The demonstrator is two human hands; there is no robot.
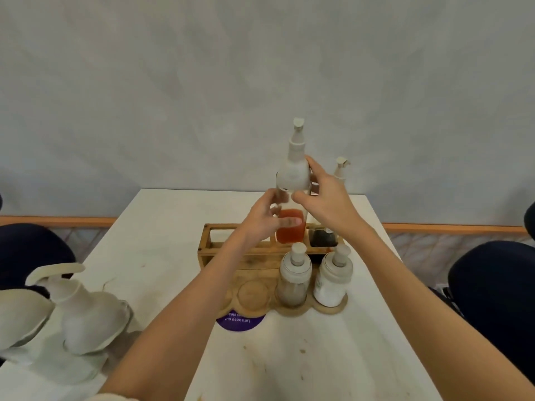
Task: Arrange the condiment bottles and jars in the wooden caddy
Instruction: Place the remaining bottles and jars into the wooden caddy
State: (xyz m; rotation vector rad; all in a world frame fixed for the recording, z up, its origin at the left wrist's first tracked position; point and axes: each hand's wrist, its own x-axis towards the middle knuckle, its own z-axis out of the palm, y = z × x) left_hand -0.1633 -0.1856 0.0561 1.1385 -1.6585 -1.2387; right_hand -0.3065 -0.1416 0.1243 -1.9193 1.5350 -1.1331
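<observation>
A tall glass bottle (293,175) with a white pump top and red-orange sauce at its bottom stands in the back row of the wooden caddy (231,257). My left hand (265,217) grips its lower body and my right hand (325,198) grips its shoulder. To its right in the back row stands a bottle of dark sauce (323,238) with a white pump. In the front round slots sit a jar of brown powder (293,277) and a jar of white powder (332,280). The two front left round slots (254,293) hold nothing.
Two white pump-top jars (86,311) stand on the white table (162,233) at the near left, blurred. A purple round sticker (240,322) lies in front of the caddy. Dark chairs (498,287) flank the table. A pale wall rises behind.
</observation>
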